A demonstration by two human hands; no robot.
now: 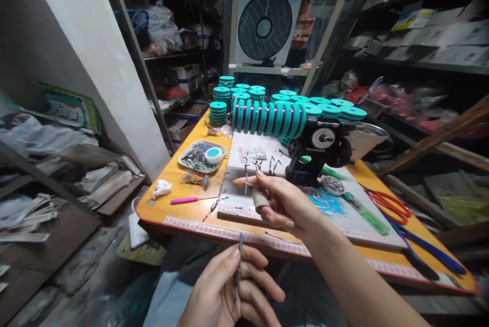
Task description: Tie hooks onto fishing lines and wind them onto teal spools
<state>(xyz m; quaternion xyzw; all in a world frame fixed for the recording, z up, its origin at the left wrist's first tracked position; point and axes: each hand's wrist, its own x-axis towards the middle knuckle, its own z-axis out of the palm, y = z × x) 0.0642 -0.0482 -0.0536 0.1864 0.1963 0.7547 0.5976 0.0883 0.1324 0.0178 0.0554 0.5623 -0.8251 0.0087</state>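
Observation:
My left hand [233, 286] is low in front of the table edge, fingers pinched on a thin dark float-like stick [239, 261] that points upward. My right hand [280, 202] hovers over the white mat [244, 146], thumb and forefinger pinched as if on a fine line I cannot make out; one finger wears a tan wrap. Just beyond it stand small upright pins [260, 165]. A black winding machine [321, 151] carries a row of teal spools [267, 118] on its shaft.
Stacks of teal spools [305, 100] fill the back of the orange table [179, 210]. On it lie a metal tray of small parts [200, 156], a pink-handled needle [189, 199], red scissors [387, 205] and blue-handled pliers [430, 248]. Shelves and a fan [265, 24] stand behind.

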